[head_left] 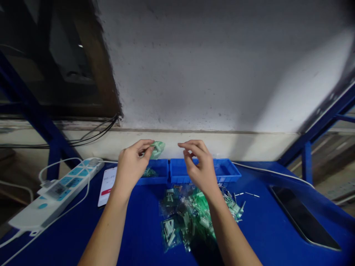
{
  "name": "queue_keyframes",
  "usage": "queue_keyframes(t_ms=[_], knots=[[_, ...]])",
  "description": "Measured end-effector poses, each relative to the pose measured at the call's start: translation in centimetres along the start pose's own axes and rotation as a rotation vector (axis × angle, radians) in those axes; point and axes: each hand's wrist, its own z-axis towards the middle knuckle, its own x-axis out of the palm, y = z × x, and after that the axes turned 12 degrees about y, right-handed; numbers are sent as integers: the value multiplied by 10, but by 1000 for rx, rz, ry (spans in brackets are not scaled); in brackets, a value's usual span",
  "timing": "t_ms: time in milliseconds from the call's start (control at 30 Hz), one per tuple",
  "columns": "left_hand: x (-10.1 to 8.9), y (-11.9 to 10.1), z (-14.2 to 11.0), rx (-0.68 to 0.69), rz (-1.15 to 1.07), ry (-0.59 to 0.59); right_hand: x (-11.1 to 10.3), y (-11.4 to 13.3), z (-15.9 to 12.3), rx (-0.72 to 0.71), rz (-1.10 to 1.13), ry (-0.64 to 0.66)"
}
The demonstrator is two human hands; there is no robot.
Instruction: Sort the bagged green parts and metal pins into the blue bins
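My left hand (134, 160) pinches a small green-tinted plastic bag (157, 149) with pale pieces inside, held up above the left blue bin (154, 180). Through the gap under that hand, some greenish contents show in the bin. My right hand (198, 157) is raised in front of the right blue bin (229, 170), its fingers curved and a little apart, with nothing visible between them. Below it on the blue table lies a heap of clear and green plastic bags (201, 205) holding pale, stick-like pieces. My right forearm covers part of the heap.
A white power strip (50, 195) with cables runs along the left side, beside a lit phone (107, 186). A dark phone (303, 218) lies at the right. Loose metal pins (252, 194) lie near the heap. Behind the bins stands a wall (199, 74); blue frame posts flank the table.
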Motion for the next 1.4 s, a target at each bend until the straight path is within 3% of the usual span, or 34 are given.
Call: queue_keyframes(t_ms=[133,367,767,1033,1400], knots=[[-2,13,5,-51,221,45,-19,-3,2,62,-21,-104],[-3,10,6,-118,387,12,-37,-6,0,148,-13,-229],[-3,16,7,-173,456,63,-37,-2,1,162,-5,-226],[7,35,15,-191,510,119,-36,-3,2,168,-14,-220],[17,34,12,-202,616,201,-36,-2,1,178,3,-215]])
